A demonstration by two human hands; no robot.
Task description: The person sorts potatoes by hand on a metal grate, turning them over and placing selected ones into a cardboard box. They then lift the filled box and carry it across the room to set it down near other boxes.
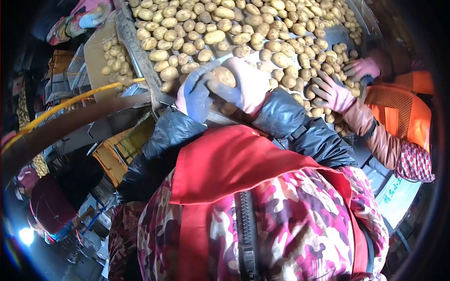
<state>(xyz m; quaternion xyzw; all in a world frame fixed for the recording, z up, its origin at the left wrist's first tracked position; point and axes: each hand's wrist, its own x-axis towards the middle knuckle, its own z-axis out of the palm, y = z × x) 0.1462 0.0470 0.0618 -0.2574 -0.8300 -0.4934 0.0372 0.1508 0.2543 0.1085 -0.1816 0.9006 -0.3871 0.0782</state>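
Observation:
My left hand (pixel 196 91), in a blue-and-white glove, is closed, its fingers curled against the left side of a potato (pixel 224 76). Facing it, my right hand (pixel 246 86), gloved in pale pink with blue-grey fingers, bends round the same potato. Both hands meet at the near edge of the sorting table, close to my chest. Loose potatoes (pixel 215 37) spread over the table just beyond them. Another potato (pixel 228 108) shows beneath my right hand, partly hidden.
To the right, a co-worker's pink-gloved hands (pixel 333 91) rest among the potatoes. Another gloved hand (pixel 93 18) shows at upper left. A metal side rail (pixel 136 47) borders the table, with a potato heap (pixel 117 56) outside it. A yellow hose (pixel 75 102) crosses the left side.

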